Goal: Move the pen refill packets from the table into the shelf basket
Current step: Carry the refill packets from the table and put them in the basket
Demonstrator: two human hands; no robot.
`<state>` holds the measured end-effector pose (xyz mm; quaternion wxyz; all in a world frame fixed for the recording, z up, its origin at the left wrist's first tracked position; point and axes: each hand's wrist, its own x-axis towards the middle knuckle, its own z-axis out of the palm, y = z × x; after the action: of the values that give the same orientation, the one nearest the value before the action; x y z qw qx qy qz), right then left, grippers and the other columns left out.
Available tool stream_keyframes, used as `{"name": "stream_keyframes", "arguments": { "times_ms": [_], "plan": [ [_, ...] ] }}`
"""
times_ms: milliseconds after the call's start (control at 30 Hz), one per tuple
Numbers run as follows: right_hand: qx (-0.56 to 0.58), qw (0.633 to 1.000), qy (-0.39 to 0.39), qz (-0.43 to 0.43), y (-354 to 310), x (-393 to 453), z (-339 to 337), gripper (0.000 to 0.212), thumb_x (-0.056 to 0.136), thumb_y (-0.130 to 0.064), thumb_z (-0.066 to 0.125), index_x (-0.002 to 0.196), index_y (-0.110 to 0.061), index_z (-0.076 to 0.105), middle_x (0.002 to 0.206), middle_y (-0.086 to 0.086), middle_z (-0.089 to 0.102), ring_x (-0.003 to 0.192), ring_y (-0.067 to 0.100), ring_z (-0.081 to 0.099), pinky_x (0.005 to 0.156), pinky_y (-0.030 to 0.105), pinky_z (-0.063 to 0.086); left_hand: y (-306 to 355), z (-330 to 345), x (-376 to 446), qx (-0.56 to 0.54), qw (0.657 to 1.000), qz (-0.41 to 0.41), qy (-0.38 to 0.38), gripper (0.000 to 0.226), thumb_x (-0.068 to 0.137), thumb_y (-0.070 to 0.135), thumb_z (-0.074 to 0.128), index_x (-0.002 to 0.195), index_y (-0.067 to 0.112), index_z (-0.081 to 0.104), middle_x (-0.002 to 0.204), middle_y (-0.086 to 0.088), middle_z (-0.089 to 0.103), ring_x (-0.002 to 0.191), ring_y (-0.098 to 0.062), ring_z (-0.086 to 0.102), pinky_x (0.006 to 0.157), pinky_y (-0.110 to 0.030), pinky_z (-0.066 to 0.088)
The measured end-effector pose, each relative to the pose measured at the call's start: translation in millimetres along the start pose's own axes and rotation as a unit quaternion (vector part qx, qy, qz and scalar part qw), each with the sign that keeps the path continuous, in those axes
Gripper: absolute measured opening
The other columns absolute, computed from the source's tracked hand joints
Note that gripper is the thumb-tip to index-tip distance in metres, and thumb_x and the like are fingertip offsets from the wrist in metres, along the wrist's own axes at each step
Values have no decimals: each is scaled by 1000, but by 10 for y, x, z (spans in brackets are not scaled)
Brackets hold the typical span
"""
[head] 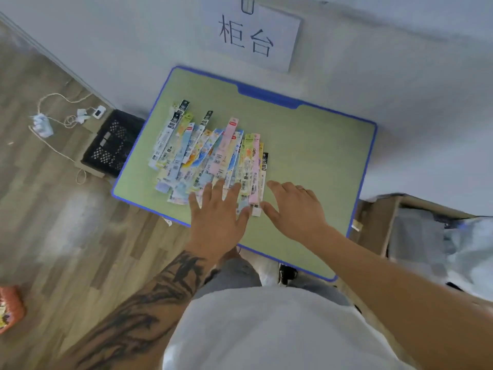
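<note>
Several long, narrow pen refill packets (210, 150) lie fanned out in a loose pile on the green table (314, 156) with a blue rim. My left hand (217, 212) lies flat with spread fingers, its fingertips resting on the near ends of the packets. Just right of the pile, my right hand (293, 206) is flat on the table, its thumb by the rightmost packet's near end. Neither hand holds anything. No shelf basket is in view.
A black plastic crate (112, 142) stands on the wooden floor at the table's left side. A power strip and cable (42, 124) lie further left. A cardboard box (378, 228) with pale wrapped contents stands at the right. A paper sign (253, 36) hangs on the wall behind.
</note>
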<state>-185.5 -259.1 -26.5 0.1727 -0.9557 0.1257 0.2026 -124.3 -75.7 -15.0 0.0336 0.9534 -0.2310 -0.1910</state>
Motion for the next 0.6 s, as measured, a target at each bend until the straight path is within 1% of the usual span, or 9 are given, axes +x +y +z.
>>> {"name": "stream_keyframes", "arguments": {
  "times_ms": [67,200,300,367,433,533,600],
  "plan": [
    [39,998,-8,42,-156,246,-25,54,105,-57,39,150,-26,39,127,8,64,116,32,62,96,44,47,-159,-30,258,-1,1000,16,-9,63,103,58,40,159,30,32,168,-11,27,156,-36,20,122,-66,12],
    [125,982,-36,139,-438,749,-35,52,105,-57,42,144,-24,42,115,5,67,108,30,65,85,43,53,-449,-147,798,-4,998,51,-22,62,104,55,39,160,30,30,169,-13,23,157,-38,16,122,-66,7],
    [166,958,-55,226,-584,1015,-25,48,102,-59,48,132,-22,47,108,5,68,97,29,67,82,42,55,-582,-224,1079,9,995,96,-28,62,103,56,37,158,28,34,167,-15,28,156,-40,19,121,-69,10],
    [165,949,-64,263,-656,1123,24,44,101,-54,53,128,-20,46,107,5,68,94,29,67,80,41,55,-624,-244,1214,26,990,124,-54,62,104,56,37,159,28,32,168,-14,25,157,-39,16,122,-68,9],
    [196,933,-49,299,-708,1185,93,39,101,-47,58,123,-17,46,106,7,67,93,31,67,81,43,55,-653,-240,1312,35,986,149,-69,62,104,56,38,159,28,31,169,-13,23,157,-38,15,122,-68,8],
    [267,899,-32,345,-754,1222,165,30,101,-40,61,114,-16,49,101,5,64,91,29,64,77,40,53,-703,-241,1439,5,986,142,-83,61,103,56,39,158,28,32,169,-12,22,157,-37,13,123,-66,5],
    [276,892,-23,357,-753,1213,210,23,102,-40,58,102,-18,51,94,4,63,84,27,63,73,39,53,-723,-261,1501,-21,989,123,-85,61,103,54,41,157,27,33,169,-11,22,158,-36,12,124,-64,4]
  ]
}}
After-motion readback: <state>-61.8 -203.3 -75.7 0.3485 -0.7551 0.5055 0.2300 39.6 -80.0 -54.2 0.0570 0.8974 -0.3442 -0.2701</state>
